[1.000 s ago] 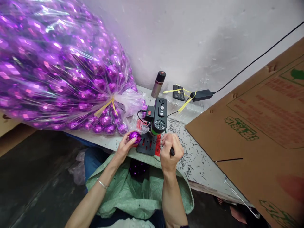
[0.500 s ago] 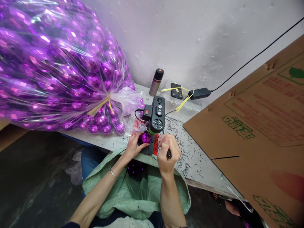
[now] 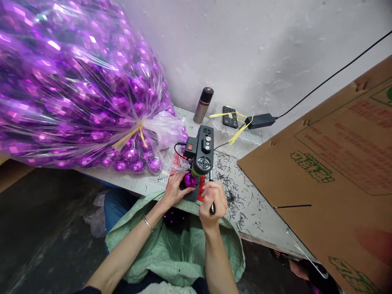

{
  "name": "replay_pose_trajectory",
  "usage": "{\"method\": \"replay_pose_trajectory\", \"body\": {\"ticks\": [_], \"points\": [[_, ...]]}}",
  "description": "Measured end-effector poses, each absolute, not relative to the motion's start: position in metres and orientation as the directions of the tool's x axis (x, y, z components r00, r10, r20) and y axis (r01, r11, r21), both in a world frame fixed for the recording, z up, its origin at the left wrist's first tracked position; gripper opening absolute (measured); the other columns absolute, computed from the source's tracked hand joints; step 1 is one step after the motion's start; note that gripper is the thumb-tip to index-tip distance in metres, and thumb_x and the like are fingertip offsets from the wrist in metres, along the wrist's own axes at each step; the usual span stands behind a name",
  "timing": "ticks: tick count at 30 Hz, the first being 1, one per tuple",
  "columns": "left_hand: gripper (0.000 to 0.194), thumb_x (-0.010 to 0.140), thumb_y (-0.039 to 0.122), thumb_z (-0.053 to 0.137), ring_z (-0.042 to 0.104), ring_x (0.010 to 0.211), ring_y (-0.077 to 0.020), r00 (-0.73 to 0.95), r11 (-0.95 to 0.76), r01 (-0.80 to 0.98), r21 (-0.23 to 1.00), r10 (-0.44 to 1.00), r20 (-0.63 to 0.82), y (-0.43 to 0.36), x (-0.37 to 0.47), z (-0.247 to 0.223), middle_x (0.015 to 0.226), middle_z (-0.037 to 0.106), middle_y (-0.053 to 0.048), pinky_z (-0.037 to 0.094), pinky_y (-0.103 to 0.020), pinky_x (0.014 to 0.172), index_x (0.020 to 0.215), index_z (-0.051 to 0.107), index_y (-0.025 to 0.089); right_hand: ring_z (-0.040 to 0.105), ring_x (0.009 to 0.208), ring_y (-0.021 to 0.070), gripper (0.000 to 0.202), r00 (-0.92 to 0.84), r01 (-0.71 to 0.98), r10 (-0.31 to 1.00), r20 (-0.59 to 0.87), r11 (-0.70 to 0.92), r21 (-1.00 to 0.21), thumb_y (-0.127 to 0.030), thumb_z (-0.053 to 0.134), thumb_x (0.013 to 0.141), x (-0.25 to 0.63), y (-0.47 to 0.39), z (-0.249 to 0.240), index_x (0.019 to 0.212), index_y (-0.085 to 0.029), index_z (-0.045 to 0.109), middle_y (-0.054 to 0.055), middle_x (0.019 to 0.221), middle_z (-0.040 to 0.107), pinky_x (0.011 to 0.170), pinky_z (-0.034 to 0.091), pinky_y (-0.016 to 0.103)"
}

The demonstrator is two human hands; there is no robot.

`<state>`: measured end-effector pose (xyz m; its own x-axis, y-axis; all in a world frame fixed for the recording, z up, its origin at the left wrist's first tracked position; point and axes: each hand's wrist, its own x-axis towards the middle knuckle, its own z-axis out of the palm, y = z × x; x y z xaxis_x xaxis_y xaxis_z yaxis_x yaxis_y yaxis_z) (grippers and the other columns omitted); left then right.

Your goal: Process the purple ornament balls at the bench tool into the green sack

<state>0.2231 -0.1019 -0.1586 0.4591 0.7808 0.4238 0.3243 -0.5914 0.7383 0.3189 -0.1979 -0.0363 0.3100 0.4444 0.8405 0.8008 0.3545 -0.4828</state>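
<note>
Fingers [image 3: 178, 179] of the left hand [image 3: 173, 192] were curled round a shiny purple ball [image 3: 190, 180], pretty much tucked right under the head of a little black machine [image 3: 204, 151], while the right hand [image 3: 214, 201] had a fist wrapped round its lever [image 3: 212, 209]. Just below both was a gaping green sack [image 3: 165, 265], with black scraps [image 3: 232, 192] littering the tabletop [image 3: 260, 225] beside the machine. Further out, a massive clear bag of purple balls [image 3: 92, 94] hogged the left, a cardboard box [image 3: 330, 216] the right.
</note>
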Motion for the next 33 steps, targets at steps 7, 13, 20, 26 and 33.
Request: {"method": "replay_pose_trajectory", "body": {"ticks": [7, 13, 20, 26, 33], "points": [[0.056, 0.085, 0.044, 0.076, 0.067, 0.114, -0.0301, 0.450, -0.613, 0.285, 0.737, 0.764, 0.462, -0.103, 0.224, -0.158, 0.122, 0.071, -0.013, 0.051, -0.045, 0.098, 0.132, 0.060, 0.018, 0.057, 0.069, 0.0124, 0.027, 0.313, 0.805, 0.410, 0.857, 0.365, -0.469, -0.016, 0.040, 0.100, 0.319, -0.195, -0.073, 0.076, -0.021, 0.051, 0.001, 0.077, 0.057, 0.061, 0.047, 0.027], [0.054, 0.087, 0.043, 0.074, 0.067, 0.113, -0.0296, 0.454, -0.615, 0.283, 0.736, 0.762, 0.463, -0.103, 0.224, -0.159, 0.122, 0.072, -0.013, 0.051, -0.044, 0.097, 0.133, 0.059, 0.019, 0.055, 0.068, 0.0127, 0.029, 0.335, 0.802, 0.378, 0.863, 0.366, -0.472, -0.019, 0.038, 0.101, 0.319, -0.193, -0.083, 0.076, -0.021, 0.051, 0.001, 0.078, 0.056, 0.061, 0.046, 0.029], [0.055, 0.087, 0.044, 0.073, 0.067, 0.113, -0.0297, 0.454, -0.633, 0.278, 0.723, 0.750, 0.482, -0.102, 0.224, -0.161, 0.122, 0.072, -0.013, 0.052, -0.044, 0.096, 0.133, 0.058, 0.019, 0.055, 0.068, 0.0130, 0.029, 0.345, 0.791, 0.377, 0.860, 0.375, -0.483, -0.019, 0.036, 0.102, 0.319, -0.192, -0.090, 0.077, -0.022, 0.049, 0.001, 0.078, 0.054, 0.064, 0.048, 0.032], [0.055, 0.086, 0.044, 0.073, 0.067, 0.114, -0.0302, 0.452, -0.623, 0.293, 0.725, 0.759, 0.469, -0.102, 0.224, -0.161, 0.122, 0.071, -0.013, 0.051, -0.045, 0.097, 0.133, 0.059, 0.020, 0.054, 0.067, 0.0143, 0.027, 0.362, 0.762, 0.347, 0.865, 0.425, -0.489, -0.018, 0.038, 0.099, 0.320, -0.190, -0.095, 0.076, -0.022, 0.051, 0.002, 0.079, 0.055, 0.061, 0.046, 0.033], [0.055, 0.087, 0.045, 0.073, 0.067, 0.113, -0.0301, 0.450, -0.638, 0.278, 0.718, 0.747, 0.490, -0.102, 0.224, -0.162, 0.122, 0.072, -0.014, 0.052, -0.045, 0.095, 0.133, 0.058, 0.019, 0.052, 0.066, 0.0122, 0.029, 0.358, 0.774, 0.332, 0.873, 0.418, -0.477, -0.018, 0.036, 0.101, 0.319, -0.188, -0.098, 0.075, -0.021, 0.048, 0.001, 0.079, 0.053, 0.061, 0.047, 0.030]]}}
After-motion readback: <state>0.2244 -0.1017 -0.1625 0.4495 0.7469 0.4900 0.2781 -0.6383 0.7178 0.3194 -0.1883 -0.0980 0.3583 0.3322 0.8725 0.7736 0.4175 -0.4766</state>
